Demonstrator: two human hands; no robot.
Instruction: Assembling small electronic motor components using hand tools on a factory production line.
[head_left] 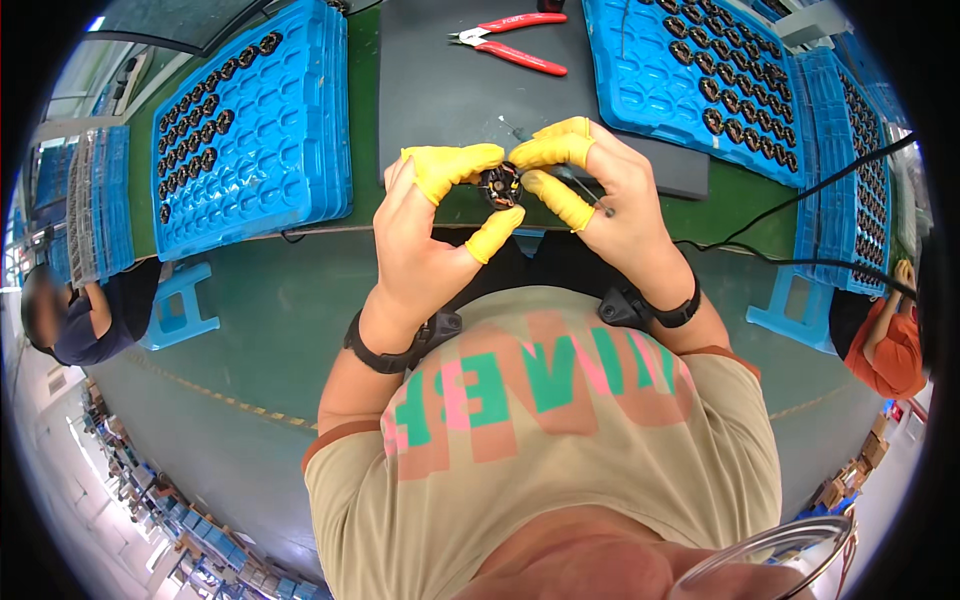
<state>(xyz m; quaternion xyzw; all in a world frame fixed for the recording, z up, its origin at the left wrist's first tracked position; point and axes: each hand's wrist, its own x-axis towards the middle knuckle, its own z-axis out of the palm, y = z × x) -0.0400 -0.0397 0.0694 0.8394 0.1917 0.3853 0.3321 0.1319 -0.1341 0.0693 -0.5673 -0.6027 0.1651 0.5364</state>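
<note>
Both hands meet over the near edge of a dark work mat [440, 90], pinching a small round black part with copper windings [500, 184] between yellow finger cots. My left hand [425, 235] grips it with thumb and forefinger from the left. My right hand [600, 195] grips it from the right and also holds a thin metal tool [585, 192] that slants down to the right. Black bands sit on both wrists.
Blue moulded trays with rows of similar dark parts lie at the left [255, 130] and right [700, 70]. Red-handled cutters [510, 45] rest at the mat's far end. A black cable [790, 205] runs across the right side. Other people sit at far left [80, 320] and far right [885, 345].
</note>
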